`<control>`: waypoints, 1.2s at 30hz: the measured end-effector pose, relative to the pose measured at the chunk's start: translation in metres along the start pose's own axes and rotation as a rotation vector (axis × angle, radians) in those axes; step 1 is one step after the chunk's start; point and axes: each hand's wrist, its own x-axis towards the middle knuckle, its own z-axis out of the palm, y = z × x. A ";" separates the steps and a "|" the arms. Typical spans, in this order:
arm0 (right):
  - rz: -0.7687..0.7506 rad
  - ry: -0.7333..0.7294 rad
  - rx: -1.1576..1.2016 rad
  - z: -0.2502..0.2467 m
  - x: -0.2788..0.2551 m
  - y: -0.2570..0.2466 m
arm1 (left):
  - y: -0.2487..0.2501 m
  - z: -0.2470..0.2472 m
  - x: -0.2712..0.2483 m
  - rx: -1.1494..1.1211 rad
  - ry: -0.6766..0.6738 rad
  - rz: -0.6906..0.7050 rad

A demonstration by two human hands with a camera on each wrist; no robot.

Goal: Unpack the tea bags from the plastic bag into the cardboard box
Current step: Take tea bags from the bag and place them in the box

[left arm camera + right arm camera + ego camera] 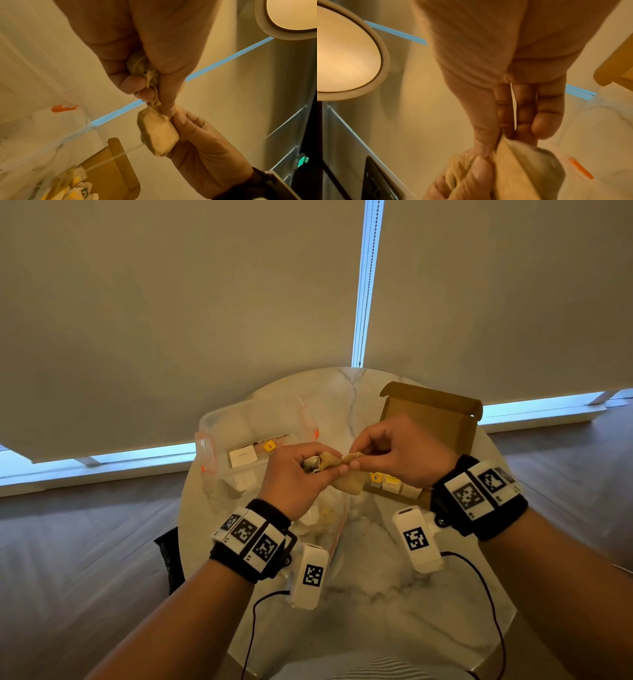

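Both hands meet above the middle of the round marble table [376, 594]. My left hand [325, 470] grips a crumpled bunch of tea bags [142, 70] in its curled fingers. My right hand [356, 460] pinches the top edge of one tan tea bag [349, 484], which hangs between the hands. This hanging tea bag [157, 134] touches the bunch at its top corner. The clear plastic bag [325, 518] lies on the table under my left wrist with several tea bags inside. The open cardboard box [431, 419] stands right of the hands, with yellow-tagged tea bags [390, 482] at its near end.
A clear plastic container [253, 433] with orange clips stands at the table's back left, with white packets inside. Window blinds hang close behind the table. Cables trail from both wrist cameras across the near part of the table.
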 end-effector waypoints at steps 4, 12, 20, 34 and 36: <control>0.006 -0.038 0.141 -0.004 -0.005 0.001 | 0.000 -0.004 -0.002 -0.003 0.005 0.016; 0.005 0.057 0.228 -0.004 -0.008 0.001 | 0.003 -0.005 -0.003 -0.030 0.026 0.014; 0.024 0.132 0.260 -0.012 -0.011 0.001 | 0.007 -0.017 -0.003 -0.102 0.089 -0.035; 0.221 0.439 0.304 -0.019 -0.006 0.033 | -0.004 -0.037 0.001 -0.398 0.109 -0.137; 0.246 0.463 0.350 -0.019 -0.005 0.037 | -0.005 -0.037 0.003 -0.492 0.105 -0.178</control>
